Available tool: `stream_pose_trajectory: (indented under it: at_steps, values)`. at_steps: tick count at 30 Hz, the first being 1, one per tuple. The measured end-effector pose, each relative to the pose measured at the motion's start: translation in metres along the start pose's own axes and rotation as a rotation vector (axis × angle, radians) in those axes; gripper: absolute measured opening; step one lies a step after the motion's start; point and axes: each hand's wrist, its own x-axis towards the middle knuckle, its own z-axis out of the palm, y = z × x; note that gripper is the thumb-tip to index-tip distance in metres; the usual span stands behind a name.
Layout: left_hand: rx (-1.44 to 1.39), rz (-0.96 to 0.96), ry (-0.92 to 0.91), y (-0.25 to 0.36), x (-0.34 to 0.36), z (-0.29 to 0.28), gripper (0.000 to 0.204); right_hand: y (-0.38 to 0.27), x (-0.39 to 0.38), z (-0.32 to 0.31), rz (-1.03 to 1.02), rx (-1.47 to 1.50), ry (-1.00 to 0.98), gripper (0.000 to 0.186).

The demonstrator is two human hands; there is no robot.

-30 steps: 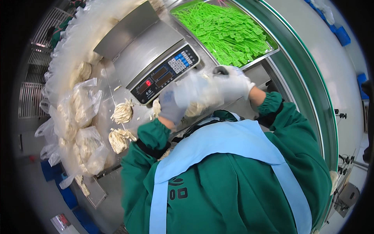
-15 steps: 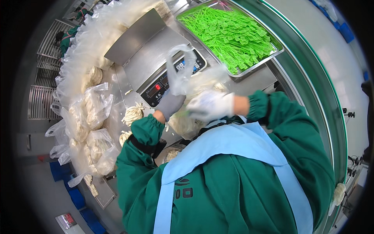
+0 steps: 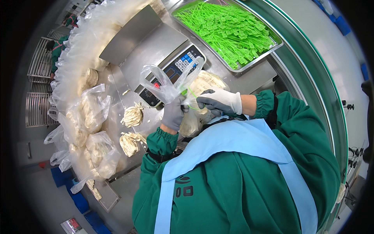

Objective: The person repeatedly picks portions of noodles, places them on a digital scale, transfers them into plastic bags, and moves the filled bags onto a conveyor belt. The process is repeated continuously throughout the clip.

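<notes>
Between my hands is a clear plastic bag (image 3: 207, 82) filled with pale, noodle-like strips. Its two handles stand up above the bunched neck. My left hand (image 3: 173, 114), in a grey glove, is closed around that neck. A bright green plastic tie (image 3: 191, 95) loops at the neck. My right hand (image 3: 220, 102), in a white glove with grey fingers, is closed at the tie, beside the bag's body; its fingertips are partly hidden. Just beyond the hands stands a steel weighing scale (image 3: 156, 50) with a keypad and a lit red display, nothing on its pan.
A metal tray (image 3: 255, 62) heaped with green ties (image 3: 226, 31) is at the far right. Loose bundles of strips (image 3: 132, 116) lie on the steel table (image 3: 117, 97) left of my hands. Several filled bags (image 3: 93, 109) crowd the left side. Another person (image 3: 57, 50) is at far left.
My right hand has drawn in to the tie, whose loop now shows at the neck. The bag's handles have spread apart, and my left hand sits slightly lower.
</notes>
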Motion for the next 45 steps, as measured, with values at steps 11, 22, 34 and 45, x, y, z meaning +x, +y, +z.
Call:
stream_pose_trajectory:
  at_steps: [11,22,34,45]
  values:
    - [0.455,0.303,-0.148,-0.012,0.009,-0.016,0.028,0.006,0.016,0.003,0.039,-0.063,0.109,0.018]
    - [0.053,0.030,-0.016,0.000,0.005,0.002,0.024,-0.002,0.020,-0.002,-0.059,-0.184,0.064,0.016]
    - [0.080,-0.015,0.036,0.001,0.008,0.007,0.018,-0.014,0.015,-0.006,0.019,-0.291,-0.003,0.019]
    - [0.151,0.096,0.099,0.002,-0.002,0.014,0.016,-0.011,0.026,-0.009,-0.013,-0.060,0.062,0.022]
